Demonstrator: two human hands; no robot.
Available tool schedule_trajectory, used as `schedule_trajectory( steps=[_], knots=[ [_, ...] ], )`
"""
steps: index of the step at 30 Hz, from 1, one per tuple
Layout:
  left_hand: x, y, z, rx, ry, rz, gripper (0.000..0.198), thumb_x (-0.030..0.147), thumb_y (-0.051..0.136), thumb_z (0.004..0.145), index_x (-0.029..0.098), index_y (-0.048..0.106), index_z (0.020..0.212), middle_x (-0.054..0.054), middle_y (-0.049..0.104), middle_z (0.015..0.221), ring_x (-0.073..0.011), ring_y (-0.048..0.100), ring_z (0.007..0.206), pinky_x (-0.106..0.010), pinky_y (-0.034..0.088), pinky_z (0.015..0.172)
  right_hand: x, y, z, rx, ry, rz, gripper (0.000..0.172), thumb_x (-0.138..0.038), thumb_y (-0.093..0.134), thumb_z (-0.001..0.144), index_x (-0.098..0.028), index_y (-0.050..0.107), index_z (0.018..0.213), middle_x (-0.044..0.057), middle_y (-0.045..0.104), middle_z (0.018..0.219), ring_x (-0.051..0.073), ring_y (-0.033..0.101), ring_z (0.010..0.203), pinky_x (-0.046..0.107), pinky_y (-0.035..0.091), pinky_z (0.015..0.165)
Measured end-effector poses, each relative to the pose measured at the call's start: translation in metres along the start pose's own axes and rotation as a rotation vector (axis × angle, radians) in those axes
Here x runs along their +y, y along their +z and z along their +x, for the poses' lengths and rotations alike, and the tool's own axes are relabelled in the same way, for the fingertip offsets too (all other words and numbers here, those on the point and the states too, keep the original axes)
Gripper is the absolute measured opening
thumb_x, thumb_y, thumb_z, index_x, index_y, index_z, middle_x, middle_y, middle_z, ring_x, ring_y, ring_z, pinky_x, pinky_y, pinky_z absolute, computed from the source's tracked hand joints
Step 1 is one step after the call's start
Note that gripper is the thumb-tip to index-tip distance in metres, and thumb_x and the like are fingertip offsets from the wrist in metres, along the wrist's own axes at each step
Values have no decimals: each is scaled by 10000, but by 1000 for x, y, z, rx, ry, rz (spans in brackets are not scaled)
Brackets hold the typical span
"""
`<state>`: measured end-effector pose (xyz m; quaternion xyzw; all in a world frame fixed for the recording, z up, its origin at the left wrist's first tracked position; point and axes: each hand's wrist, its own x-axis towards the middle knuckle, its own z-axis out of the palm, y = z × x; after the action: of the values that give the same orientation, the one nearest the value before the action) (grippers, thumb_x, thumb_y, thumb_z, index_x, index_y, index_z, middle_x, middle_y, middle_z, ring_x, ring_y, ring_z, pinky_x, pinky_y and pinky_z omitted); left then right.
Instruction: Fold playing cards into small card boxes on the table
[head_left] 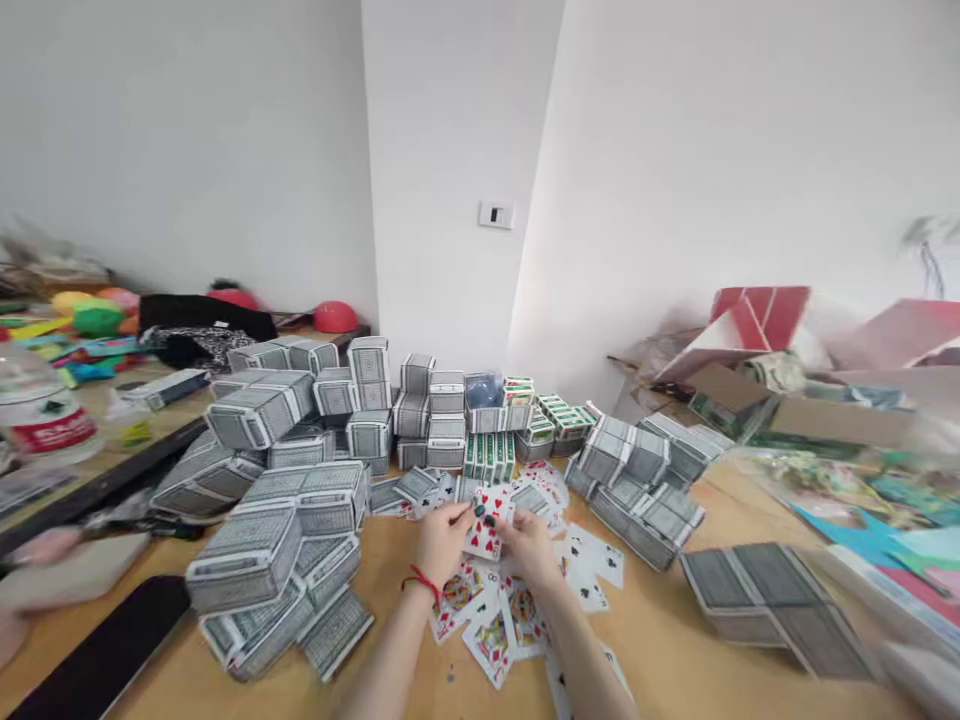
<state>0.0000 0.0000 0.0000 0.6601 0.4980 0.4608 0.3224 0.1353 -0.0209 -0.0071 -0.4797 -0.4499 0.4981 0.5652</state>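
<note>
Both of my hands meet at a playing card point(491, 538) with red hearts, face up, in the middle of the table. My left hand point(444, 540), a red string round its wrist, pinches the card's left edge. At the card's right side my right hand point(531, 548) is closed on it too. Whether more cards lie behind it I cannot tell. Beneath and in front of my hands spread loose face-up cards point(491, 640), some with court figures. More loose cards point(589, 570) with black pips lie right of my right hand.
Stacks of grey-backed card decks point(247, 550) stand on the left, with more decks point(371, 375) along the back. Other stacks point(630, 490) and a blurred group of decks point(772, 600) are on the right. A dark phone-like slab point(120, 640) lies front left; a bottle point(45, 410) stands far left.
</note>
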Motion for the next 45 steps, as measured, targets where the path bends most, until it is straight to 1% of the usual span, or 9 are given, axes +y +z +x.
schedule_trajectory(
  steps=[7, 10, 17, 26, 33, 36, 38, 43, 45],
  knots=[
    [4, 4, -2, 118, 30, 68, 242, 244, 485, 749, 156, 710, 738, -67, 647, 634, -174, 579, 604, -270, 419, 587, -7, 3, -3, 27, 33, 55, 380, -472, 702, 546, -188, 450, 538, -59, 469, 412, 89, 393, 360, 226, 342, 397],
    [6, 5, -3, 133, 42, 69, 236, 237, 483, 748, 158, 704, 719, -56, 615, 613, -165, 558, 566, -263, 401, 556, -6, 4, -4, 30, 66, 76, 363, -470, 708, 539, -185, 486, 565, -47, 504, 433, 104, 430, 366, 235, 362, 400],
    [8, 3, -3, 140, 12, 4, 208, 237, 494, 719, 163, 683, 674, -40, 597, 605, -165, 535, 580, -260, 377, 572, -4, 5, -3, 38, 82, 44, 377, -494, 706, 534, -169, 523, 595, -20, 552, 470, 122, 473, 388, 249, 400, 402],
    [7, -3, -1, 88, -42, -113, 214, 237, 526, 663, 167, 588, 470, 6, 536, 506, -133, 473, 528, -235, 332, 527, 6, 5, 0, 4, 98, 37, 377, -475, 720, 530, -159, 547, 642, -10, 573, 481, 138, 500, 394, 261, 426, 399],
    [3, 1, 2, 99, -239, -455, 157, 298, 620, 602, 160, 689, 626, -7, 644, 609, -162, 552, 598, -251, 406, 557, -4, 9, -4, 18, 5, 144, 345, -424, 705, 590, -146, 616, 773, 49, 672, 713, 197, 613, 621, 299, 502, 564],
    [7, 2, 2, 191, -327, -642, 219, 299, 673, 555, 155, 711, 715, -40, 692, 734, -173, 588, 659, -263, 445, 596, -11, 15, -10, -84, 49, 243, 377, -424, 689, 615, -153, 626, 870, 64, 673, 833, 200, 624, 660, 325, 528, 571],
    [11, 3, 2, 223, -377, -706, 253, 287, 696, 532, 147, 712, 742, -48, 694, 736, -169, 596, 643, -261, 458, 583, -13, 19, -13, -119, 60, 271, 381, -414, 686, 625, -150, 626, 894, 68, 671, 833, 195, 627, 644, 331, 536, 561],
    [17, 6, 0, 67, -487, -792, 257, 294, 710, 531, 127, 684, 724, -15, 640, 563, -139, 562, 475, -252, 458, 453, -13, 25, -16, -136, 110, 322, 399, -429, 663, 644, -155, 601, 928, 81, 674, 787, 225, 645, 664, 333, 531, 525],
    [16, 6, 0, 53, -489, -810, 269, 282, 715, 532, 124, 670, 744, 15, 591, 488, -103, 511, 400, -217, 420, 395, -13, 26, -16, -144, 135, 345, 407, -440, 667, 634, -149, 591, 907, 81, 672, 755, 222, 647, 654, 321, 529, 517]
  ],
)
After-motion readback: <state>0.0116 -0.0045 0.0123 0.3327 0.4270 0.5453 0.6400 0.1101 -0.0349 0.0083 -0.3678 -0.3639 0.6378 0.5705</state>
